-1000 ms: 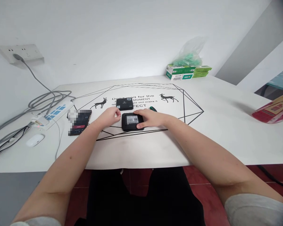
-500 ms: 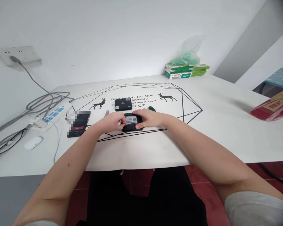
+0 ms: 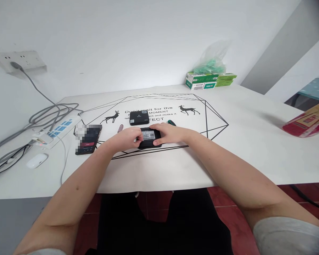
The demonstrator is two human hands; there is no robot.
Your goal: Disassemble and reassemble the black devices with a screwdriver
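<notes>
A flat black electronic device point(image 3: 148, 142) with a white printed label lies on the table mat in front of me. My right hand point(image 3: 166, 134) grips its right side, thumb on the near corner and fingers at the far edge. At the left edge of the device, my left hand point(image 3: 130, 139) is closed in a pinch; its fingertips hide whatever they hold. Just behind is a black square cover or case point(image 3: 139, 118) bearing a logo and small stickers. A green and black object point(image 3: 171, 122) is partly hidden behind my right hand, and a pinkish translucent handle point(image 3: 120, 128) lies beyond my left.
A phone point(image 3: 89, 140) lies to the left, near a white earbud case point(image 3: 37, 160) and a power strip point(image 3: 61, 130) with tangled cables. Green boxes point(image 3: 202, 78) under a plastic bag point(image 3: 212, 58) stand against the wall. A red package point(image 3: 305, 122) sits at the right.
My left fingers have shifted very slightly at the device's left edge. The right hand and the device look unmoved.
</notes>
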